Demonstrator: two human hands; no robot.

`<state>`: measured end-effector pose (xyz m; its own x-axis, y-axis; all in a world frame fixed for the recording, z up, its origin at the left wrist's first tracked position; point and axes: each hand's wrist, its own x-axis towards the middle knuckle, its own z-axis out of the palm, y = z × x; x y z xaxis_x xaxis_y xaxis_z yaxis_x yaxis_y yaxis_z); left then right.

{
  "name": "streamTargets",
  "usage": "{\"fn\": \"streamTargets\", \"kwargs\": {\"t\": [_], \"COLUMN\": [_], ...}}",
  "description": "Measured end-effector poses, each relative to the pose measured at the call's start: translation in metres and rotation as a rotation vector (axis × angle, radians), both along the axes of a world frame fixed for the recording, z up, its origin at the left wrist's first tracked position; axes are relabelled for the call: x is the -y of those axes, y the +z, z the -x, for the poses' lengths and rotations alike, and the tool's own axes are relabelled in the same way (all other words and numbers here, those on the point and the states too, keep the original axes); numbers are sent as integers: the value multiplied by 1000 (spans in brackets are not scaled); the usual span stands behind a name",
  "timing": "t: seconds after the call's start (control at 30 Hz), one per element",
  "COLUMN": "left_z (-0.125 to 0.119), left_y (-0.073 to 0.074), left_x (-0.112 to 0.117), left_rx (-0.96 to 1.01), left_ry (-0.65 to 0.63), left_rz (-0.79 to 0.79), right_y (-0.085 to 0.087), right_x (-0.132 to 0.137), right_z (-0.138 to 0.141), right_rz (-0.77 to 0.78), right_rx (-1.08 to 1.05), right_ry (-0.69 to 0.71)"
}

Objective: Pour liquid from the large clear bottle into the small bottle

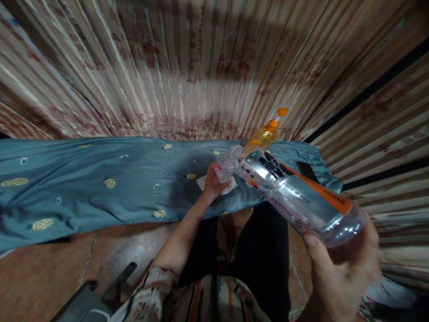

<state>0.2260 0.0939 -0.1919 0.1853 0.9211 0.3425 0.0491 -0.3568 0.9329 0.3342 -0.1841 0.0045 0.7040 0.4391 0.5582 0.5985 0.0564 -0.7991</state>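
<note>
My right hand point(338, 268) grips the base of a large clear plastic bottle point(291, 192) with an orange-and-black label, held tilted with its neck pointing away to the left. My left hand point(214, 181) is closed round the bottle's neck and pink cap point(218, 171), just above a white tissue point(231, 185) lying on the blue cloth point(100, 188). A small orange spray bottle point(264, 134) stands behind the big bottle's neck.
The blue patterned cloth covers a low surface along a striped curtain wall point(201, 67). A black phone point(306, 171) lies on the cloth at the right. Reddish floor point(50, 268) and a dark metal frame point(100, 295) lie at lower left.
</note>
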Motion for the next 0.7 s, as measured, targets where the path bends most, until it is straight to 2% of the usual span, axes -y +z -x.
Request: {"fn": "streamTargets", "kwargs": {"t": [0.7], "left_z": [-2], "left_y": [-11], "left_x": [-3], "left_rx": [13], "left_ry": [-14], "left_rz": [-16], "right_y": [2], "right_x": [-4], "right_z": [3], "right_rz": [-27], "right_rx": [-11], "right_ry": [-1]}}
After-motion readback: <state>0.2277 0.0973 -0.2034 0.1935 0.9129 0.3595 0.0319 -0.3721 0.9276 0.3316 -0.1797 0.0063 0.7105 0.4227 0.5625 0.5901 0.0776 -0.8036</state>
